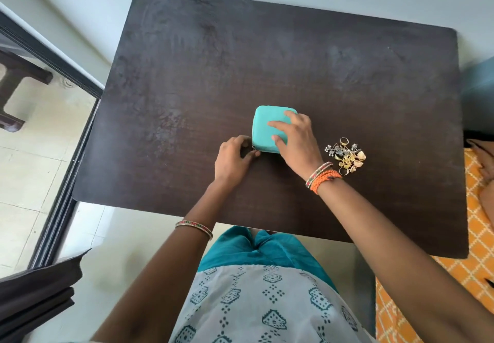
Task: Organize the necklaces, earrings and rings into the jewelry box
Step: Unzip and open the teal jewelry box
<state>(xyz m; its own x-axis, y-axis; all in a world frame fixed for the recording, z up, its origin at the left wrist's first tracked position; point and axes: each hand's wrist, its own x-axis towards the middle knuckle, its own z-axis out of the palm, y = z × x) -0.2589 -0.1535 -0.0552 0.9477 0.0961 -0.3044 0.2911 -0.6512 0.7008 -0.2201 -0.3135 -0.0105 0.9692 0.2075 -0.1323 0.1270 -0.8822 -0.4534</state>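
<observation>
Patterned tunic [267, 302]; dark table [267, 62]; pale tile floor [29, 155].

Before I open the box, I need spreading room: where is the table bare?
Bare: the far half of the table beyond the box, and its left side. Crowded: near edge, with both hands at the box and the jewelry pile right.
</observation>
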